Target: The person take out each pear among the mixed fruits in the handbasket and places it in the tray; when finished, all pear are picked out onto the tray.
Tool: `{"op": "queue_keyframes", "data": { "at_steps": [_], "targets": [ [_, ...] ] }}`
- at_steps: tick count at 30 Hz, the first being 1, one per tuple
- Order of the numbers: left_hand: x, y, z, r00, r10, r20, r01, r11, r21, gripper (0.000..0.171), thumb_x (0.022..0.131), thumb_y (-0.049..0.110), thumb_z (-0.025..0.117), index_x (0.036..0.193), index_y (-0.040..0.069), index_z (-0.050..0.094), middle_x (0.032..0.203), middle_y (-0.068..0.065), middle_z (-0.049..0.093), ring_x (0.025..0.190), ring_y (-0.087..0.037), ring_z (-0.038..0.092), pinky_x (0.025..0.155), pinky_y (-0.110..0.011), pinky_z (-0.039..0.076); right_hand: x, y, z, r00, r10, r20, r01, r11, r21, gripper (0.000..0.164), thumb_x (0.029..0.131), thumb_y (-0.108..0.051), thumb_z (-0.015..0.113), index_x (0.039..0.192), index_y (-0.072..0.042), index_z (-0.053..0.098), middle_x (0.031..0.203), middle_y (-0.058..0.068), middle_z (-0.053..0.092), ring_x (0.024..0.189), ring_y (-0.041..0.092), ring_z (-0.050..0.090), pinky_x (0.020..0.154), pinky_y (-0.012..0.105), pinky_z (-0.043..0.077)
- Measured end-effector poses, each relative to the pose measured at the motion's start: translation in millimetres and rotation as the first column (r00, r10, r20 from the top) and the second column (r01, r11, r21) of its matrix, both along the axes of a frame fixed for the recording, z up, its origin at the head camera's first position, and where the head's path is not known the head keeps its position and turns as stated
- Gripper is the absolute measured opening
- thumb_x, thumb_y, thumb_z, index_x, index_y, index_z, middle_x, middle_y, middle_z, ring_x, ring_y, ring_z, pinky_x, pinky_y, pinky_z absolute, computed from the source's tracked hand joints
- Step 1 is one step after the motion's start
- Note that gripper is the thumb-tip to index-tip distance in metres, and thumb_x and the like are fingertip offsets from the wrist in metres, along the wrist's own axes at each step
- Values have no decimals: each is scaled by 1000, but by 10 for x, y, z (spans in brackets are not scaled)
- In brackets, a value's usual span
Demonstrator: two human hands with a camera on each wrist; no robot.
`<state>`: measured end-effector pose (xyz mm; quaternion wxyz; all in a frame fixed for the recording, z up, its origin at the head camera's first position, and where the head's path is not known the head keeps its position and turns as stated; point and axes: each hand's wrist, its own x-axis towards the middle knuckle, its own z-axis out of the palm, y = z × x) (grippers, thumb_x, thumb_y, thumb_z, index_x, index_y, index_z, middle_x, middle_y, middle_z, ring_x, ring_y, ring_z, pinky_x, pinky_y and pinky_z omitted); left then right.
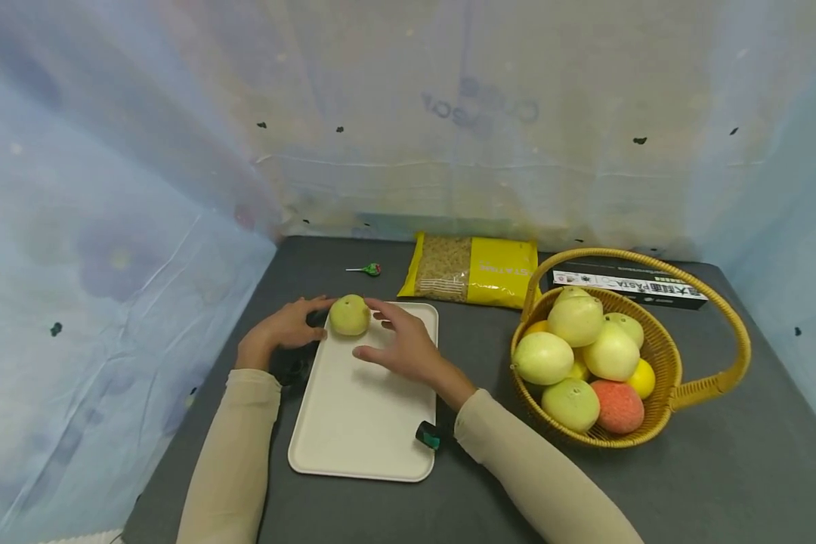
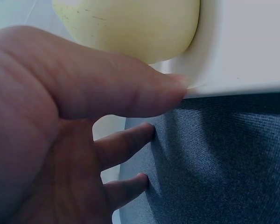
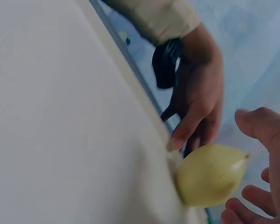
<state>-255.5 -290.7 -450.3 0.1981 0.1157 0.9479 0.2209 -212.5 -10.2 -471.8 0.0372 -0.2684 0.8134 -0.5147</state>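
Observation:
A pale yellow-green pear [image 1: 350, 315] sits at the far left corner of a white rectangular tray [image 1: 360, 408]. My left hand [image 1: 287, 325] is at the tray's left edge beside the pear. In the left wrist view its thumb [image 2: 144, 91] rests on the tray rim, with other fingers spread down to the dark table. My right hand [image 1: 408, 344] hovers over the tray, to the right of the pear. Its fingers [image 3: 256, 198] are loosely bent and look apart from the pear in the right wrist view, with nothing in the palm.
A wicker basket [image 1: 663, 351] with a tall handle stands on the right, full of pears, yellow fruit and a red fruit [image 1: 619, 406]. Behind lie a yellow pasta bag [image 1: 503, 272], a black pasta box [image 1: 666, 293] and a lollipop [image 1: 372, 270]. Patterned curtains surround the table.

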Motion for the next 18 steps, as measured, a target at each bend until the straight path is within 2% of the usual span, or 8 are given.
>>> {"op": "queue_keyframes", "data": {
  "at_steps": [4, 7, 12, 15, 18],
  "targets": [
    [13, -6, -12, 1000, 5, 3, -5, 1000, 8, 71, 106, 24, 71, 171, 17, 42, 182, -22, 21, 164, -62, 8, 123, -87, 13, 223, 188, 126, 999, 36, -39, -37, 999, -32, 87, 90, -30, 93, 165, -16, 51, 166, 5, 56, 146, 31, 60, 122, 40, 51],
    [27, -6, -21, 1000, -6, 3, 6, 1000, 15, 71, 107, 24, 71, 171, 17, 42, 181, -22, 21, 164, -62, 8, 124, -86, 13, 441, 389, 212, 994, 61, -90, -63, 998, -19, 85, 89, -32, 93, 163, -19, 54, 162, 4, 60, 143, 26, 63, 120, 41, 53],
    [28, -15, -25, 1000, -23, 6, 22, 999, 32, 72, 107, 23, 70, 172, 16, 40, 182, -22, 19, 164, -61, 5, 124, -86, 11, 836, 812, 367, 971, 99, -218, -98, 995, 17, 85, 87, -33, 95, 162, -22, 56, 158, 1, 63, 139, 20, 66, 116, 43, 56],
    [17, -30, -5, 1000, -18, -3, 18, 999, 35, 72, 107, 23, 70, 172, 15, 40, 182, -21, 20, 164, -62, 5, 124, -87, 10, 1036, 1091, 440, 954, 96, -285, -93, 995, 21, 88, 85, -33, 97, 162, -21, 56, 160, 1, 63, 143, 20, 64, 118, 36, 53],
    [10, -29, -15, 1000, -18, -3, 18, 999, 31, 73, 107, 23, 70, 172, 16, 39, 182, -21, 20, 164, -62, 5, 123, -87, 12, 1232, 1383, 473, 945, 57, -321, -58, 998, 4, 90, 82, -31, 100, 161, -18, 57, 159, 4, 63, 147, 18, 61, 122, 26, 46]
  ]
}}
